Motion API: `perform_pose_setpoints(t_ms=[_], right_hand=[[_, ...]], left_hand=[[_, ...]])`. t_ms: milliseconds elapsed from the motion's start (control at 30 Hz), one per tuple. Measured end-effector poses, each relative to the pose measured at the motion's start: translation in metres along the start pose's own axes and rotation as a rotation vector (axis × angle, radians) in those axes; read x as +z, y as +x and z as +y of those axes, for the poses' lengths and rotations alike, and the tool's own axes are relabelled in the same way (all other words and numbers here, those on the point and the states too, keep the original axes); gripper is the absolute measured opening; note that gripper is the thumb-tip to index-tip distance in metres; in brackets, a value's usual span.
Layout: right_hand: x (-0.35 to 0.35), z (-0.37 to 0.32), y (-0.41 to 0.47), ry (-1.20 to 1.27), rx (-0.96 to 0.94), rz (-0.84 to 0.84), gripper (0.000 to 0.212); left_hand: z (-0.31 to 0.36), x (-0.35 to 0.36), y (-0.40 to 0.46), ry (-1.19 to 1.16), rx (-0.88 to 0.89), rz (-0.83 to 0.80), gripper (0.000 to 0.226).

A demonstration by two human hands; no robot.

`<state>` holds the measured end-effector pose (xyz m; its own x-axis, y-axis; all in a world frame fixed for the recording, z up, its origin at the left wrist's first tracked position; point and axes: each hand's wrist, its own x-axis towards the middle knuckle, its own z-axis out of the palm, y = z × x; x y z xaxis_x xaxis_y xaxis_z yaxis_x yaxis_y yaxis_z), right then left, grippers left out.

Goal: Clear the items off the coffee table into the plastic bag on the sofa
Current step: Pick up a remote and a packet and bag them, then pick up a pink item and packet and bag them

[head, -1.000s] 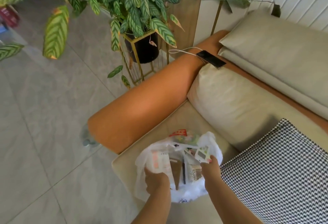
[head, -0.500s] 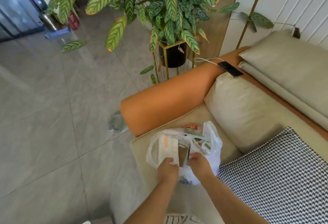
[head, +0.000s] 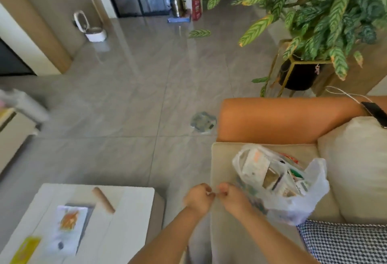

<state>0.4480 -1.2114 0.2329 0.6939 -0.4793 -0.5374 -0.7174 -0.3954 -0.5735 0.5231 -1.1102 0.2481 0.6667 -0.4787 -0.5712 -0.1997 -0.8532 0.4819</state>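
The white plastic bag [head: 310,198] lies open on the beige sofa seat [head: 222,159], with several packets and boxes inside. My left hand [head: 199,197] and right hand [head: 232,196] hover close together at the seat's front edge, just left of the bag, fingers loosely curled with nothing held. The white coffee table [head: 129,222] is at lower left. On it lie a brown tube [head: 103,200], a white packet with orange print [head: 67,226] on top of a dark flat item, and a yellow packet [head: 26,249].
An orange armrest [head: 282,119] carries a charging phone [head: 374,113]. A potted plant [head: 299,75] stands behind it. A houndstooth cushion [head: 345,242] lies right of the bag. A clear wrapper [head: 202,121] lies on the grey tile floor, and a white bin stands far left.
Both hands have come out of the bag and drawn back to the seat's front edge. My view has swung left, bringing the coffee table and its items into sight.
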Motion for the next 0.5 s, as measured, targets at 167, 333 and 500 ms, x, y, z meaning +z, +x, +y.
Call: perform_pose_setpoints(t_ms=[167, 333, 500], right_hand=[[0.060, -0.054, 0.007, -0.076, -0.114, -0.117, 0.027], [0.120, -0.117, 0.011, -0.163, -0.214, -0.239, 0.030], [0.187, -0.180, 0.006, -0.222, -0.319, -0.355, 0.032]], left_hand=[[-0.079, -0.033, -0.019, -0.055, -0.135, 0.067, 0.030], [-0.164, -0.066, -0.044, -0.121, -0.261, 0.123, 0.031], [-0.260, -0.096, -0.069, -0.223, -0.404, 0.204, 0.030]])
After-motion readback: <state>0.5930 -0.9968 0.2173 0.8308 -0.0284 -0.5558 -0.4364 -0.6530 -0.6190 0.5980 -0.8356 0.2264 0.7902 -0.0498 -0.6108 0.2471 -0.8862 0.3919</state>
